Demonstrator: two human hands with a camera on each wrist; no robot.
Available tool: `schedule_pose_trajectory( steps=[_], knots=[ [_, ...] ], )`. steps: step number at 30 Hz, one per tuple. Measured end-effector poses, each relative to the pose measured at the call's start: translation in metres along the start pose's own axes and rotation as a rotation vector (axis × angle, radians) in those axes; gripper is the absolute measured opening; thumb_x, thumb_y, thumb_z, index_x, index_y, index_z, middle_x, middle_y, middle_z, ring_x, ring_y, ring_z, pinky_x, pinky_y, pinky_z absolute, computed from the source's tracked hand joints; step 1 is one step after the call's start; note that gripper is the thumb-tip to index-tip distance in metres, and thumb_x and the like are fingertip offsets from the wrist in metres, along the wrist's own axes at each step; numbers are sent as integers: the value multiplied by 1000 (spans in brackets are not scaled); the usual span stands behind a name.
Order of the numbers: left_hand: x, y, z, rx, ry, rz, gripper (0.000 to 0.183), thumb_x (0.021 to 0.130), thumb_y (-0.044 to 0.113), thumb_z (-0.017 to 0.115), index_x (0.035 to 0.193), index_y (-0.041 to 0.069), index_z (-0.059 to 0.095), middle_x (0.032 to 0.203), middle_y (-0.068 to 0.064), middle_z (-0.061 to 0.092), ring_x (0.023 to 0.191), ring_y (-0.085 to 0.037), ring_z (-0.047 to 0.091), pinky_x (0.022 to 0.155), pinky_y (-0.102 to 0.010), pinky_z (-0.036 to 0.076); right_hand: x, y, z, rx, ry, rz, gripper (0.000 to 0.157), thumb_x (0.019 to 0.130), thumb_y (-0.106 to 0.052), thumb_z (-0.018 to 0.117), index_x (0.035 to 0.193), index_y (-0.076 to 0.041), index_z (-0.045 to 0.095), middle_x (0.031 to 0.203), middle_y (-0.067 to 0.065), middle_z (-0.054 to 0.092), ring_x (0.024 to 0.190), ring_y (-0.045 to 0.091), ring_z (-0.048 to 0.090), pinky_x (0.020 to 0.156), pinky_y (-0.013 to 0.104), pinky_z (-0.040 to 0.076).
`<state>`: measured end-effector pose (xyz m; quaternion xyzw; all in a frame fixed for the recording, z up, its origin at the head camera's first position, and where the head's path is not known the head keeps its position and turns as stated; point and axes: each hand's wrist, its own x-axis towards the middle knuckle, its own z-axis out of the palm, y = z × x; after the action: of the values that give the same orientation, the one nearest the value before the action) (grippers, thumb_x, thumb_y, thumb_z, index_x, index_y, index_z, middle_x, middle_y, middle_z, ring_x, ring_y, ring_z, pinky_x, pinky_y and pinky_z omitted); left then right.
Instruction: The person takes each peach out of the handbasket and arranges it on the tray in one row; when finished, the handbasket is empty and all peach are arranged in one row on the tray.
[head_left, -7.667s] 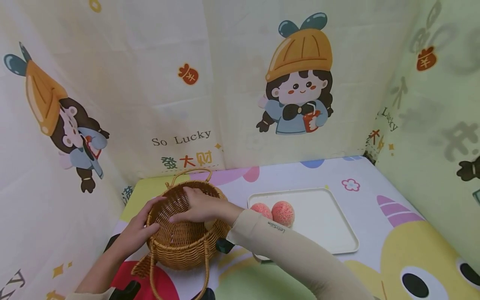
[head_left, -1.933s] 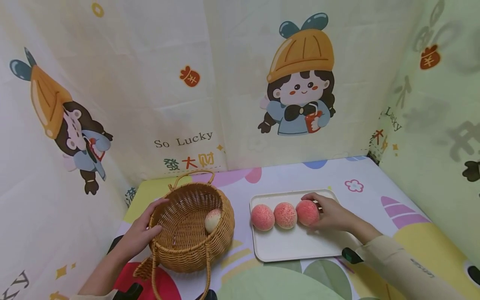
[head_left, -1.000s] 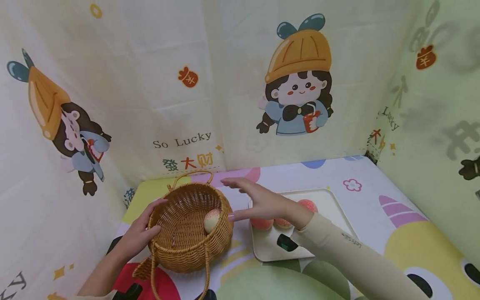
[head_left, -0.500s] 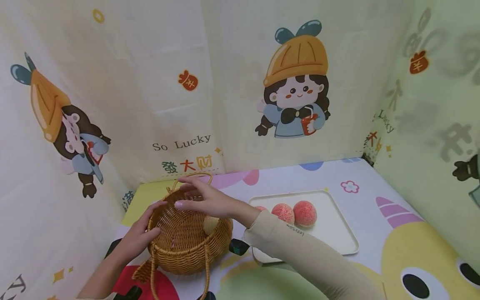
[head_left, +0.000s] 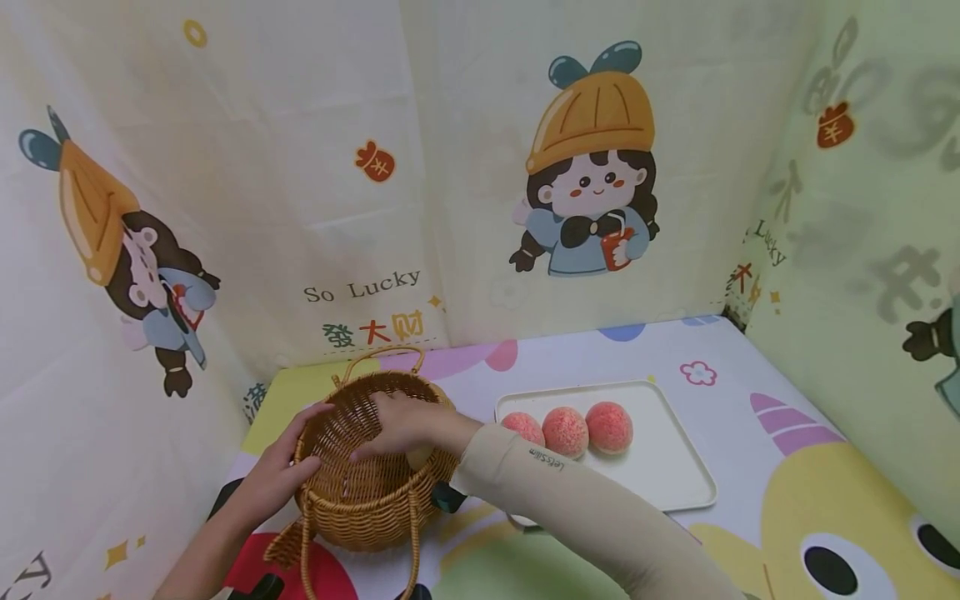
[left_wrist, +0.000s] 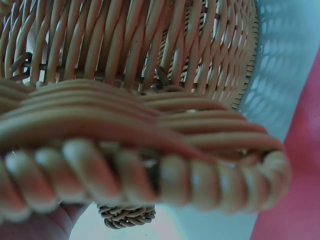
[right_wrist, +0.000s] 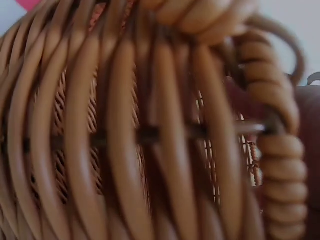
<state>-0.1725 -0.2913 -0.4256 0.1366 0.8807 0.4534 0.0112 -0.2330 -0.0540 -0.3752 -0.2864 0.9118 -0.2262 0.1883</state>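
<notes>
A round wicker basket (head_left: 360,525) stands on the left of the table, mouth tilted toward me. My left hand (head_left: 273,467) holds its left rim, thumb and fingers spread along the edge. Over the right rim reaches my right hand (head_left: 401,425), fingers down inside the basket, thumb apart from them. Below its wrist shows a sliver of a pale peach (head_left: 418,456); the rest is hidden. Close wicker weave fills both wrist views. On a white tray (head_left: 660,483), three pink speckled peaches sit in a row: the left peach (head_left: 522,427), middle peach (head_left: 566,432) and right peach (head_left: 609,427).
The basket's looped handles rise at the back (head_left: 386,352) and hang at the front (head_left: 415,542). A printed cloth (head_left: 720,417) covers the table. Cartoon-printed curtains (head_left: 480,167) enclose the back and both sides. My right sleeve passes over the tray's near left corner.
Since the oldest frame, a third peach has joined two on the tray; my right hand let go of it there. That hand then moved left and down into the basket. The left hand stays.
</notes>
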Motion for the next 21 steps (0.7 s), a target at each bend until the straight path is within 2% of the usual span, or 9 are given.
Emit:
schedule_pose_trajectory(
  steps=[4,8,10,11,13,15,16,18,21],
  knots=[
    [0,2,0,-14,1,9,69,91,-2,52,155,18,31,160,-20,24,131,-55,40,76,-50,58,-1,-3,2,-73,-28,28,102,83,-63,72,159,-12,28,160,4,36,147,20,31,113,40,34],
    [0,2,0,-22,6,10,70,91,-2,53,155,19,32,160,-20,25,131,-55,41,75,-50,57,-1,-5,0,-85,-22,-11,98,81,-55,79,157,-14,33,157,0,40,146,16,33,114,34,33],
    [0,2,0,-15,11,11,70,91,-2,53,155,19,32,160,-20,26,130,-54,41,75,-50,57,0,-4,1,-148,-16,-32,93,79,-52,82,155,-15,40,154,-3,44,145,15,33,114,32,32],
    [0,2,0,-11,14,12,70,91,-2,53,155,19,32,160,-20,26,130,-54,42,75,-50,57,0,-4,2,-198,-15,-42,83,79,-51,82,147,-15,50,149,-5,50,144,15,36,113,31,34],
    [0,2,0,-5,19,15,70,91,-2,53,154,19,32,160,-20,26,130,-54,41,75,-50,56,0,-5,4,-300,-20,-34,53,82,-42,83,124,-16,66,126,-6,64,125,12,53,97,27,46],
    [0,2,0,-5,20,12,70,91,-2,53,154,19,32,160,-19,25,131,-54,41,75,-51,56,-1,-5,7,-403,-33,-29,23,85,-32,80,99,-18,68,100,-6,66,96,11,58,75,26,48],
    [0,2,0,-9,19,10,70,91,-2,53,154,19,32,160,-19,25,131,-54,41,75,-51,56,-2,-6,7,-433,-45,-29,16,87,-27,78,90,-18,65,90,-6,64,85,11,56,67,26,45],
    [0,2,0,-16,14,1,70,91,-2,53,154,19,32,161,-19,24,131,-55,40,75,-51,57,-4,-7,9,-436,-68,-32,12,88,-19,75,86,-18,63,80,-5,58,70,13,46,58,29,37],
    [0,3,-1,-16,9,-8,71,91,-2,52,155,18,31,161,-19,23,132,-55,39,75,-50,57,-5,-7,8,-396,-84,-55,16,83,-18,79,96,-18,70,88,-7,63,74,11,50,62,26,41]
  ],
)
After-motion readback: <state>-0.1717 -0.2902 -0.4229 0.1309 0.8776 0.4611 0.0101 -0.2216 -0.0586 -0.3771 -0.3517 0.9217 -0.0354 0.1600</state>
